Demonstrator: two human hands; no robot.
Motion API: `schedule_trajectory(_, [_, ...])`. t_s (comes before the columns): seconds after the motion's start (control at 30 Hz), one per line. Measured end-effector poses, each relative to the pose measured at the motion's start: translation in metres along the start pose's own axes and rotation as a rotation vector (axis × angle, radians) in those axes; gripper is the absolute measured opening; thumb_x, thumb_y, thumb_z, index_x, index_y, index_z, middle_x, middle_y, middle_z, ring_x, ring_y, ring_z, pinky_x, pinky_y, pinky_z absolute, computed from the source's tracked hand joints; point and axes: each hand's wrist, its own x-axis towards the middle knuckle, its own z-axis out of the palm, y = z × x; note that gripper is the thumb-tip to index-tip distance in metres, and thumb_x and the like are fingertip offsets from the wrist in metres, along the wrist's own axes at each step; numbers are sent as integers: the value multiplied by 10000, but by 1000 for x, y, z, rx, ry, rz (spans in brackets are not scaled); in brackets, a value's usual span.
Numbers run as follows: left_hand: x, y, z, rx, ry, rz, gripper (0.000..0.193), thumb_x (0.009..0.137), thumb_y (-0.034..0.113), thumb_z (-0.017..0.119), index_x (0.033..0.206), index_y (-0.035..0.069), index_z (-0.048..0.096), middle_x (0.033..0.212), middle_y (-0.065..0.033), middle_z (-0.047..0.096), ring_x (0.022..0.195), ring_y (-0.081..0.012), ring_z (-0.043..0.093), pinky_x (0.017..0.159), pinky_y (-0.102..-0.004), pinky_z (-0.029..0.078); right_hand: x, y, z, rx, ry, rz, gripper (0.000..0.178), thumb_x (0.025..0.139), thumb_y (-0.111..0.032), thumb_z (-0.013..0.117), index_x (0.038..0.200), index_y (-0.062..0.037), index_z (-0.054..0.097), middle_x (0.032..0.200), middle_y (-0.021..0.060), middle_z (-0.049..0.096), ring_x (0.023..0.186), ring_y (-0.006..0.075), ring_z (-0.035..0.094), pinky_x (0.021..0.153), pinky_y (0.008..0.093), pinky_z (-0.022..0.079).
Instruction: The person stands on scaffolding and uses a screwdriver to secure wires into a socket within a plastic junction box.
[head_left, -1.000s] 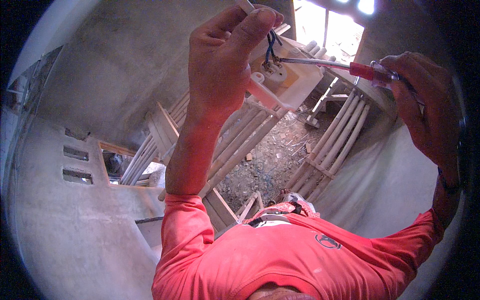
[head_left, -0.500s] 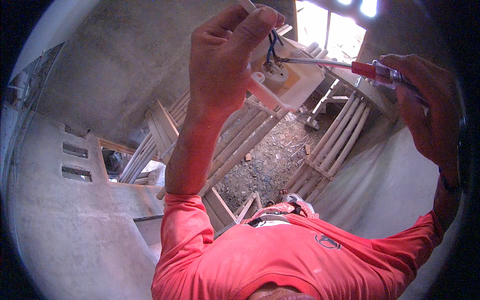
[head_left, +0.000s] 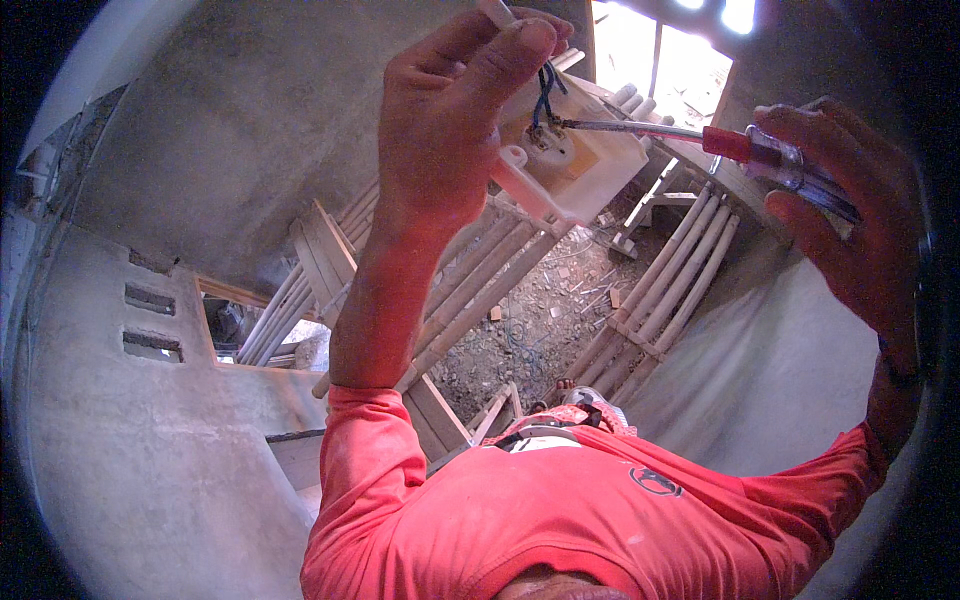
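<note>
Over a littered floor [head_left: 545, 325] between grey walls [head_left: 250, 140], left hand [head_left: 445, 130] pinches white box [head_left: 618, 168]; right hand [head_left: 885, 200] grips screwdriver [head_left: 728, 143].

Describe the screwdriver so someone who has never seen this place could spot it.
Find the bright opening at the top, then the right hand below and to its right. The screwdriver reaches leftward from that hand, its tip near blue wires. Unlike those bent wires, it is straight, with a metal shaft and a handle part red, part clear.
</note>
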Motion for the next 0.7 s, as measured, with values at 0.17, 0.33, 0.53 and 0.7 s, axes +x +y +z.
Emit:
schedule_trajectory(0.17, [1, 0, 0, -20, -22, 5, 253, 828, 184, 601, 988, -12, 590, 874, -80, 620, 781, -130, 582, 709, -248, 465, -7, 3, -5, -265, 6, -36, 305, 766, -46, 533, 1069, -9, 538, 874, 146, 566, 745, 255, 570, 657, 322, 454])
schedule_trajectory(0.33, [0, -1, -2, -23, -28, 56, 251, 825, 175, 604, 995, -8, 581, 876, -86, 616, 772, -134, 585, 701, -252, 474, -1, 2, -2, -108, 12, 20, 301, 741, -15, 555, 1043, -16, 550, 838, 136, 553, 730, 258, 567, 648, 332, 452])
schedule_trajectory(0.53, [3, -3, -7, -234, -152, 112, 221, 816, 169, 613, 959, 2, 586, 859, -78, 610, 762, -141, 588, 682, -261, 486, -5, -5, 6, 31, 35, 95, 324, 711, -7, 596, 1031, -27, 548, 823, 137, 546, 712, 264, 565, 620, 346, 452])
schedule_trajectory(0.7, [4, -1, -4, -220, -130, 110, 213, 814, 163, 616, 949, 1, 589, 860, -79, 610, 759, -142, 589, 680, -264, 488, -3, -9, 7, 5, 84, 5, 321, 727, -9, 584, 1045, -16, 542, 860, 153, 564, 719, 270, 569, 615, 341, 453])
